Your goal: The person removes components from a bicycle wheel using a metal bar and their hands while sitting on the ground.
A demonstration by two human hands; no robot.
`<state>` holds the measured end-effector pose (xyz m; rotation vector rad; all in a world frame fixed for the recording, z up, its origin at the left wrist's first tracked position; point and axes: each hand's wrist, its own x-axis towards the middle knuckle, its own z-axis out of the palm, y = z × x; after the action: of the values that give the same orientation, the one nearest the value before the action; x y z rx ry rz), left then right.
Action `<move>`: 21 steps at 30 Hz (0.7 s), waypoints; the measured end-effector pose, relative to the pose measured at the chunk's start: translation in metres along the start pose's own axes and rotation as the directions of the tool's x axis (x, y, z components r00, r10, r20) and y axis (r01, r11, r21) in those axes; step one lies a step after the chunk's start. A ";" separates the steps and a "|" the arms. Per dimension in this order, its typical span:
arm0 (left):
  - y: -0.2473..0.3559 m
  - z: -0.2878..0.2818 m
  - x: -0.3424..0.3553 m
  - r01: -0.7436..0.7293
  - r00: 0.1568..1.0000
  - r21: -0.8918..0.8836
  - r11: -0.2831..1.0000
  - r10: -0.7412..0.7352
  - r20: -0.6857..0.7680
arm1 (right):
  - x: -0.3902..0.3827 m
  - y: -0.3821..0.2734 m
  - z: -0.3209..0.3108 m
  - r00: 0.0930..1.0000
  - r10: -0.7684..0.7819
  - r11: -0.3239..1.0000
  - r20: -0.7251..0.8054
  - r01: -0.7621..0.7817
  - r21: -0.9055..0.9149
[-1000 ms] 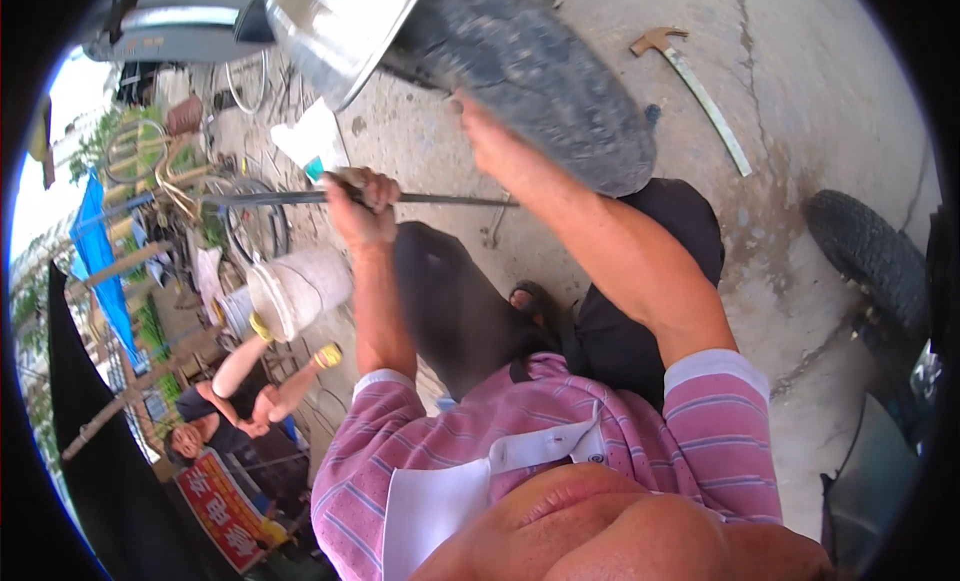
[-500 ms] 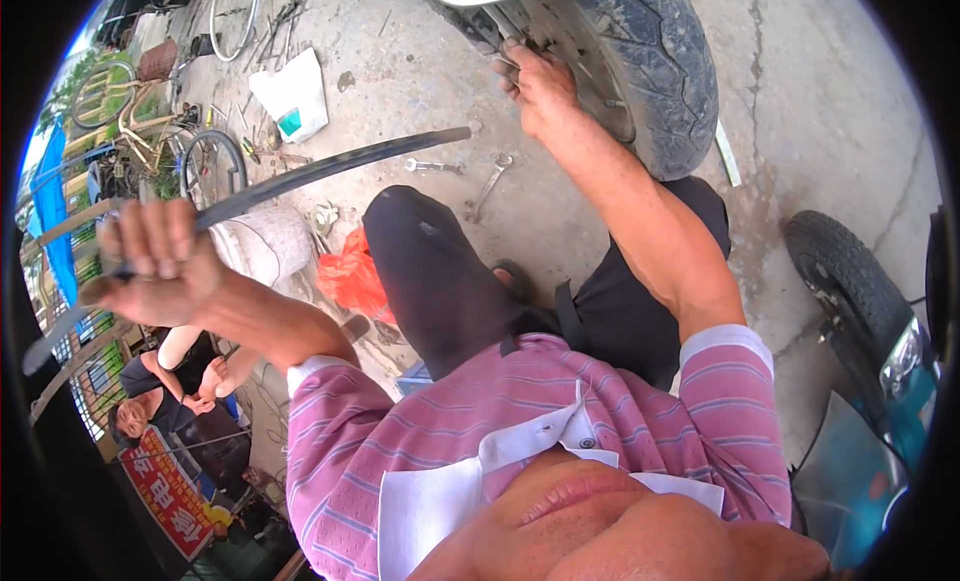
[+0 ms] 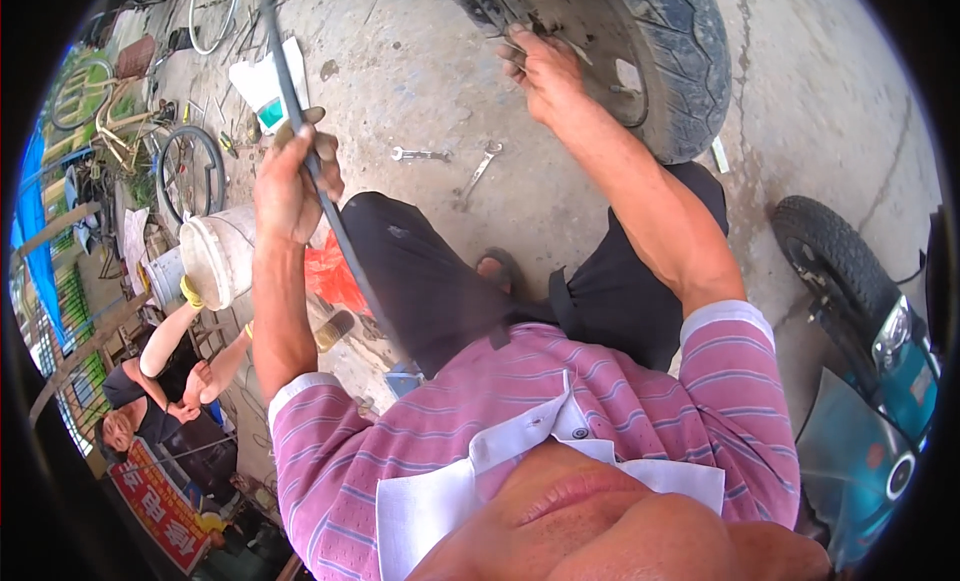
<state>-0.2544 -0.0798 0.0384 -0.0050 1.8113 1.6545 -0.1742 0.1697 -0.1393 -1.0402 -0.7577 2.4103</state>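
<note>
My left hand (image 3: 298, 181) grips a long dark bar (image 3: 280, 56), angled from the top of the view down over my left leg. My right hand (image 3: 545, 71) is raised into the inner side of a tyred wheel (image 3: 680, 71), its fingers curled at dark metal parts near the top. What exactly they hold, I cannot make out. Two wrenches (image 3: 420, 154) (image 3: 485, 166) lie on the concrete between my hands, and a white bag with a green patch (image 3: 255, 81) lies beyond my left hand.
A bucket (image 3: 215, 261), an orange bag (image 3: 335, 276), bicycle wheels (image 3: 190, 176) and a seated person (image 3: 150, 401) beside a red sign (image 3: 150, 506) are at my left. A teal scooter (image 3: 880, 451) with a black front tyre (image 3: 820, 241) stands at my right.
My left hand has swung the bar from lying across the view to pointing away from me. My right hand has moved slightly up along the wheel. The wheel sits a little higher in view.
</note>
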 end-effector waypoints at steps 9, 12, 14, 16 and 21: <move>-0.047 -0.036 -0.105 0.248 0.961 0.269 0.931 -0.271 0.050 | 0.000 -0.001 -0.001 1.000 0.007 1.000 0.031 -0.007 -0.014; -0.051 -0.017 -0.112 0.270 0.925 0.211 0.939 -0.314 0.215 | -0.004 -0.002 0.001 1.000 0.018 1.000 0.000 -0.018 -0.001; -0.054 0.003 -0.101 0.220 0.937 0.206 0.953 -0.265 0.227 | 0.000 0.000 -0.002 0.999 0.029 1.000 0.026 -0.029 -0.009; -0.046 0.024 -0.083 0.240 0.901 0.170 0.956 -0.285 0.328 | 0.003 0.001 -0.006 0.998 0.030 0.999 0.047 -0.029 -0.015; -0.038 0.067 -0.059 0.319 0.896 0.079 0.945 -0.328 0.299 | 0.001 0.001 -0.002 0.999 -0.003 1.000 0.039 0.004 -0.029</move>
<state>-0.1615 -0.0528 0.0351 -0.0319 1.5025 1.3123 -0.1730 0.1698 -0.1419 -1.0045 -0.8089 2.4306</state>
